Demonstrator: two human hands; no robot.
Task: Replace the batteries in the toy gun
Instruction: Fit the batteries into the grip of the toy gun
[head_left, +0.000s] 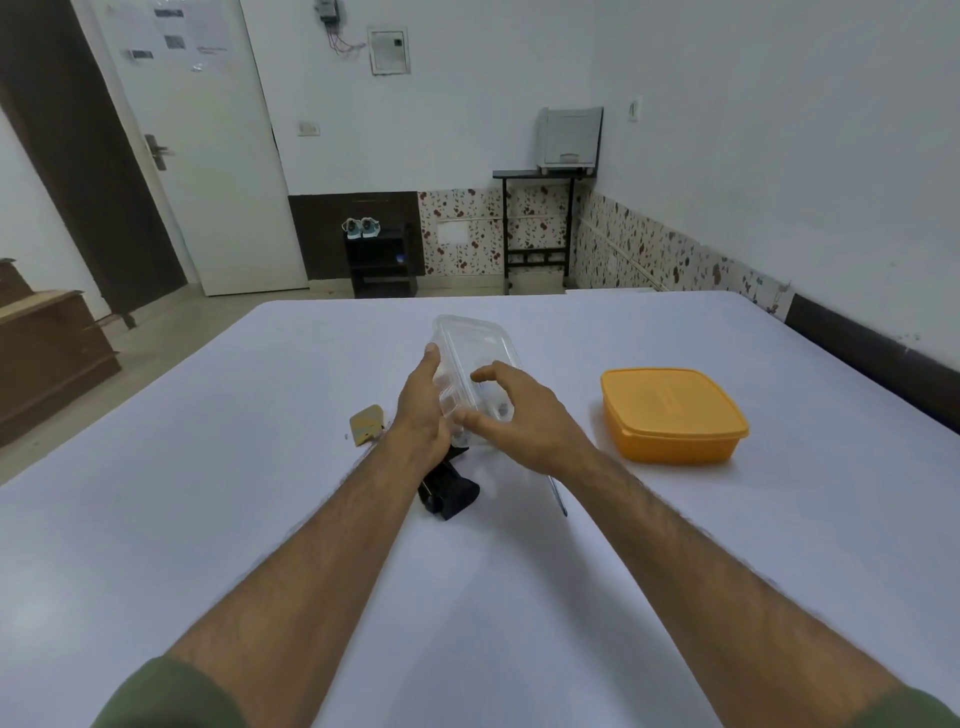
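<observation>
A clear plastic container (475, 345) is lifted and tilted above the middle of the white table (208, 519). My left hand (423, 402) grips its left side. My right hand (511, 408) curls over its near right side, fingers spread on the lid. Small dark items show through the plastic near the lower end. The black toy gun (449, 491) lies on the table just below my left wrist, partly hidden by it. A thin metal screwdriver shaft (558, 499) pokes out from under my right wrist.
A yellow-orange lidded box (672, 413) stands to the right of my hands. A small yellowish card or packet (366, 423) lies left of my left hand. Beyond the table's far edge are a door, a shoe rack and a small stand.
</observation>
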